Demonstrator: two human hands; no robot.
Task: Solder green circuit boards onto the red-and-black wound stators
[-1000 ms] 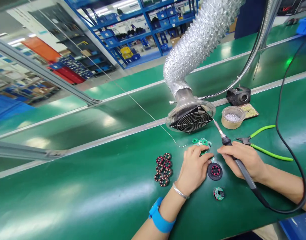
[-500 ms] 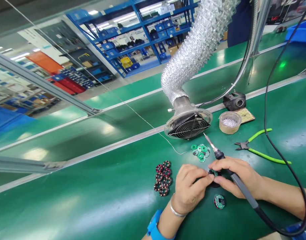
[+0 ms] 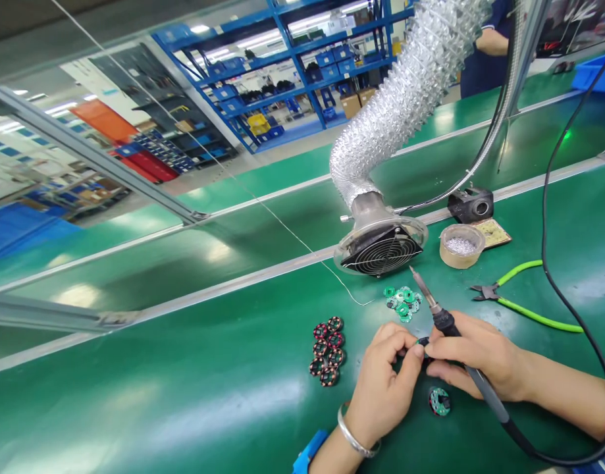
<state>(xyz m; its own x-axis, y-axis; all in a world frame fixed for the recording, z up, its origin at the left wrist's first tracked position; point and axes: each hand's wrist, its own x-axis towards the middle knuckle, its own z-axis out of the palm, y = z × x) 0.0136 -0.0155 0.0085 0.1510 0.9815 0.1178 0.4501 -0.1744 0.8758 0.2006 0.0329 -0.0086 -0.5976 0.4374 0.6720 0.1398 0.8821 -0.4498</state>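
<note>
My left hand point(image 3: 387, 382) pinches a small round part with a green circuit board point(image 3: 423, 342) between thumb and forefinger. Fingers hide most of that part. In my right hand point(image 3: 494, 355) lies a soldering iron point(image 3: 446, 324), its tip pointing up and away toward the fume fan. The fingertips of that hand also touch the small part. Just below them, a similar round part with a green board point(image 3: 439, 401) rests on the table. Beyond my hands is a loose pile of green circuit boards point(image 3: 405, 304). Several copper-wound rings point(image 3: 328, 355) stand in two rows to the left.
A fume extractor fan point(image 3: 384, 253) on a silver duct point(image 3: 376, 131) hangs over the bench. To its right are a tape roll holding shiny bits point(image 3: 450, 253), a black iron stand point(image 3: 470, 205) and green-handled cutters point(image 3: 519, 296). A thin solder wire point(image 3: 302, 247) hangs down. Behind, a person point(image 3: 484, 59) stands.
The view has shifted slightly, moving the bench things right. My left hand has turned a little, thumb now raised against the part. The soldering iron stays in my right hand, tilted more upright.
</note>
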